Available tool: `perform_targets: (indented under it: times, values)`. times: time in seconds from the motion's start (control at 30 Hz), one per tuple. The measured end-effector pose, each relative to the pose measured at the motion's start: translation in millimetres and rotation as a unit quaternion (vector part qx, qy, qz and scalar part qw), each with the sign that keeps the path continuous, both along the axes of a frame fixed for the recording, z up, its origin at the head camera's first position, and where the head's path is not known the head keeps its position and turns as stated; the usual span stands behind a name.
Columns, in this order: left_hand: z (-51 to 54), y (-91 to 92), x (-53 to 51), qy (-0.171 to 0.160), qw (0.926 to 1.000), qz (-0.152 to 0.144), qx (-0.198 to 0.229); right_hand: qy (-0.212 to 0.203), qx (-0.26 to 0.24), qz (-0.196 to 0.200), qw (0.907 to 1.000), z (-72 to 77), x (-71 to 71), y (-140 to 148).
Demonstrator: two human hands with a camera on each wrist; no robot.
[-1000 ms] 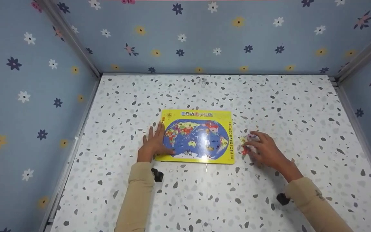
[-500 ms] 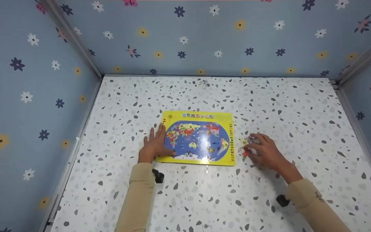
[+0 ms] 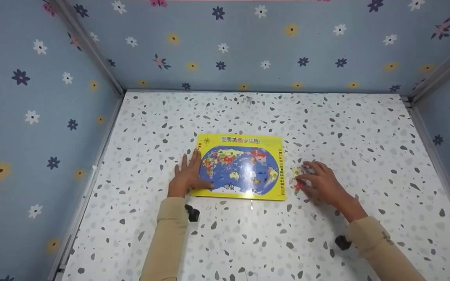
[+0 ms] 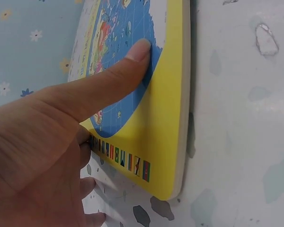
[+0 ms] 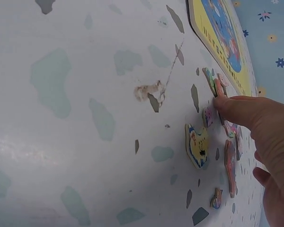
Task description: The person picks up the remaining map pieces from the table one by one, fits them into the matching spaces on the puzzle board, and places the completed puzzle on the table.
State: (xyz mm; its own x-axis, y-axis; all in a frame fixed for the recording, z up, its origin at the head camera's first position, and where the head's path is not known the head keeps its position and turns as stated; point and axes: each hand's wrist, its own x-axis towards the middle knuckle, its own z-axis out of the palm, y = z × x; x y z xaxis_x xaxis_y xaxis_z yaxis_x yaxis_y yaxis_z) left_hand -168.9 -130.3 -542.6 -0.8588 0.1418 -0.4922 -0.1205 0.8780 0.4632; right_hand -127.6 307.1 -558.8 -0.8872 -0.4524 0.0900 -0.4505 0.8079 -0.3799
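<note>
A yellow-bordered world map puzzle board (image 3: 242, 195) lies flat on the table. My left hand (image 3: 186, 175) rests at its left side, the thumb (image 4: 113, 85) laid across the blue map near the lower left corner and the other fingers spread along the edge. To the right of the board, my right hand (image 3: 324, 185) pinches a red puzzle piece (image 5: 218, 87) between thumb and finger, low among several loose pieces. A yellow and blue piece (image 5: 197, 145) and a long reddish piece (image 5: 230, 168) lie beneath this hand. The fingers hide part of the cluster.
The speckled white table (image 3: 248, 238) is bounded by blue flowered panels (image 3: 256, 47) at the back and both sides. A small piece (image 5: 216, 198) lies apart from the others, near the right hand. Light glares off the map's middle.
The camera view has tilted slightly, shifting the whole scene a little down the frame. Both hands, the board and the pieces keep their places.
</note>
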Motion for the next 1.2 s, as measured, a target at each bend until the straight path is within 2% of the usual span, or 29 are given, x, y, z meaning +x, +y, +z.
perform_targets:
  times: [0.17,0.4,0.7,1.2]
  values:
    - [-0.4,0.1,0.1,0.002,1.0000,-0.001,0.000,-0.007,-0.005,-0.004,0.9999,-0.3,-0.2,-0.2]
    - [2.0,0.3,0.2,0.004,0.9999,-0.005,-0.012,0.024,-0.014,0.013,0.9995,-3.0,-0.9,-3.1]
    - [1.1,0.4,-1.1,-0.005,0.9999,-0.005,-0.011,-0.030,0.011,-0.015,0.9994,3.0,-0.1,-4.2]
    - [-2.4,-0.4,-1.1,0.001,0.9998,-0.011,-0.014,-0.032,0.004,-0.012,0.9994,0.8,-0.5,-5.2]
